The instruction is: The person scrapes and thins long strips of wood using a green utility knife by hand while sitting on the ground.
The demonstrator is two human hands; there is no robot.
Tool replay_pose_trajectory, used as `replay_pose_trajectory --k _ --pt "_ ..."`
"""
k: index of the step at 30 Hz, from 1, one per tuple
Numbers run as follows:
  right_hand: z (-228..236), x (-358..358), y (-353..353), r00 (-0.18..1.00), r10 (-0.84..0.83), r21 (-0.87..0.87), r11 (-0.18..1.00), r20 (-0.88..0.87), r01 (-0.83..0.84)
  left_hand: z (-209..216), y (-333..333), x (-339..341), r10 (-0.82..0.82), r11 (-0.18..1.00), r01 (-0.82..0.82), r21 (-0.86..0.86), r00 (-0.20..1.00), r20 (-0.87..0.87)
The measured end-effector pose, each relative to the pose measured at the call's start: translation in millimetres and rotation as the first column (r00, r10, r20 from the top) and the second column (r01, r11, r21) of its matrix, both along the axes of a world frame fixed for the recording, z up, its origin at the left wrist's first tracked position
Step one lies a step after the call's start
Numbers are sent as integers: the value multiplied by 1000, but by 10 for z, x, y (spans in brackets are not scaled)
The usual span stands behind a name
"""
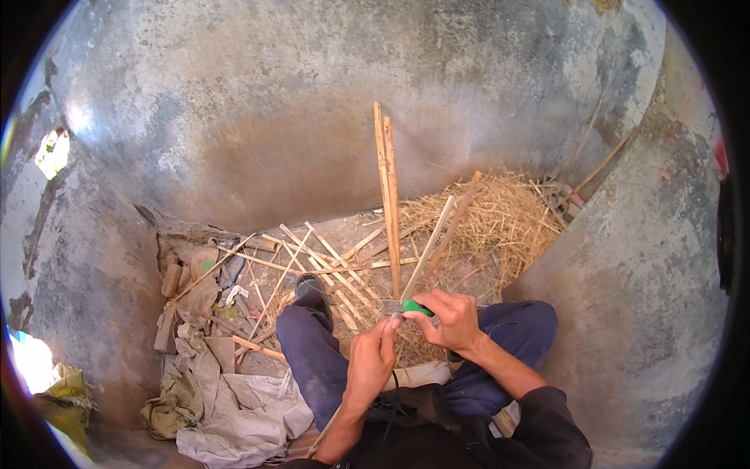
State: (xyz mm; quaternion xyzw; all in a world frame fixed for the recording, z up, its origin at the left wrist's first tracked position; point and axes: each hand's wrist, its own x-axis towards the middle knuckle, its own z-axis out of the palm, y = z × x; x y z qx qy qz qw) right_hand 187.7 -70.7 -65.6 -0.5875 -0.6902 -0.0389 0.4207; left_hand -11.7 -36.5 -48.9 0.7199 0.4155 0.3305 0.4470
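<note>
In front of my lap, my right hand (pixel 449 320) is closed round a knife with a green handle (pixel 418 308). Its grey blade points left, toward my other hand. My left hand (pixel 373 358) is closed, thumb and fingers pinched together close to the blade. A thin pale strip (pixel 326 432) runs back along my left wrist and seems to come from that pinch; its far end is hidden by the fingers. The two hands almost meet at the fingertips. Just beyond them, several split wooden sticks (pixel 388 187) stand upright, leaning toward the wall.
Several cut sticks (pixel 336 266) lie crossed on the floor ahead to the left. A heap of straw-like shavings (pixel 500 223) sits at the far right. Crumpled pale sacking (pixel 242 418) lies at my left. Curved grey walls (pixel 273 117) close in on the sides and front.
</note>
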Motion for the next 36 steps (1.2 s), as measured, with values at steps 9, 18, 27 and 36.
replay_pose_trajectory --k 9,18,27,36 --pt "42 727 418 953 -298 96 949 -55 302 24 -120 -249 -28 999 24 -45 996 -90" --pt "350 1571 442 897 -440 -121 889 46 442 -224 3 -633 52 999 -49 19 952 -302" --pt "241 440 104 988 137 -408 908 68 -98 225 360 -426 17 930 183 317 843 -538" --pt "-208 432 -39 838 35 -517 773 -545 -368 737 437 -188 69 633 -40 773 998 -5"
